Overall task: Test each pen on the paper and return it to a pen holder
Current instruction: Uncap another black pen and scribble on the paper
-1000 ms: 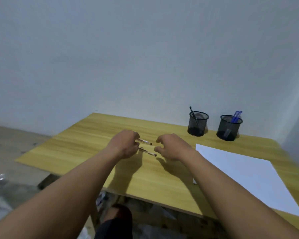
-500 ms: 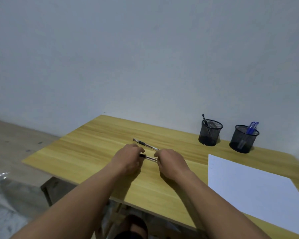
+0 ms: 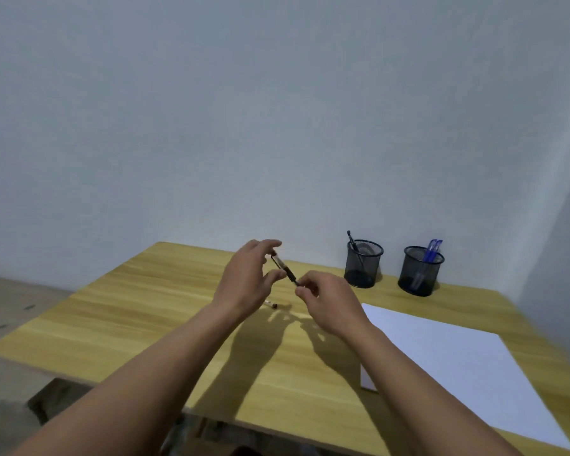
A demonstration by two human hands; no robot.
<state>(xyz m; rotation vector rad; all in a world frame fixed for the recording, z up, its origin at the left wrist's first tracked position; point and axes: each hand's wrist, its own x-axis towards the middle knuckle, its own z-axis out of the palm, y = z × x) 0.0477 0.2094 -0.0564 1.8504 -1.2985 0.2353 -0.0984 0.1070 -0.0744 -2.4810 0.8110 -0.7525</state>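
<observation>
Both hands raised above the middle of the table (image 3: 119, 324), a pen (image 3: 284, 268) held between them, clear of the wood. Left hand (image 3: 244, 284) pinches the pen's upper end between thumb and fingertips, other fingers spread loose. Right hand (image 3: 329, 302) has its fingertips closed on the lower, tip end; whether they grip a cap or the barrel itself cannot be told. Pen tilts down toward the right. Holding it by both ends looks like uncapping, or a handover into the writing hand, ahead of a test stroke.

A second pen (image 3: 271, 303) lies on the table just under the left hand, mostly hidden; probably waiting its turn.

Paper (image 3: 458, 366) lies flat toward the right edge, near the right forearm, unmarked as far as can be seen. Two mesh holders stand along the far edge: left holder (image 3: 362, 264) with one dark pen, right holder (image 3: 420, 271) with blue pens, seemingly sorted by colour.
</observation>
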